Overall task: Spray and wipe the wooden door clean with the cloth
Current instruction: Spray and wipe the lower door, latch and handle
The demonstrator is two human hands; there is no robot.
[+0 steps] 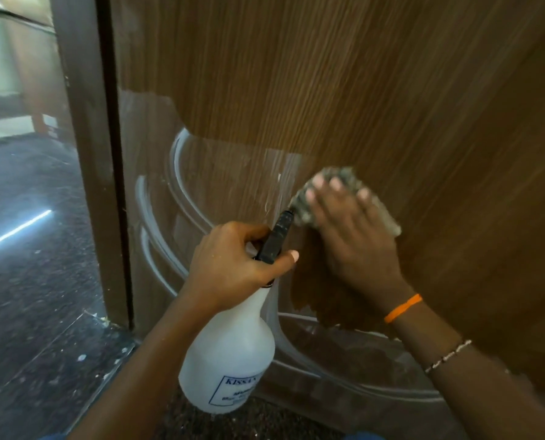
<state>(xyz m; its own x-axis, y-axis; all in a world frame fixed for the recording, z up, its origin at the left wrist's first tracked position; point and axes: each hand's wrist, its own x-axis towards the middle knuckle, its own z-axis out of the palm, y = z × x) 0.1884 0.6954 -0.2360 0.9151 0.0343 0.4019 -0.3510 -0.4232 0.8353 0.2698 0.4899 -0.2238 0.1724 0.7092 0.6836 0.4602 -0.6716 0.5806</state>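
Closest to me is the white spray bottle [229,354], hanging low in front of the wooden door [360,90]. My left hand [233,265] grips it by the neck, with my fingers curled round the black spray head [275,238] and my thumb poking out to the right. The black nozzle tip points up and to the right, and it looks like it almost touches the cloth [344,198]. Blue letters show on the bottle's side, but I can only read a part of them.

My right hand [350,230] is just beside the left one, a bit higher. Its fingers are straight and spread, pressing the grey cloth flat on the door. The cloth sticks out past my fingertips at the top and past the right side of my hand. It sits near the middle of the door's lower half. My two hands are close but do not touch.

I see an orange band [402,308] on my right wrist and a thin bead band [448,355] further down my arm.

Down low, the door looks shiny, and curved grooves [157,217] run across it to the left of my hands. Higher up, the wood has thin lines going up and down. A dark door frame [96,154] stands at the door's left edge. Past it lies a dark speckled floor [33,281] with a bright strip of light [15,230] on it.
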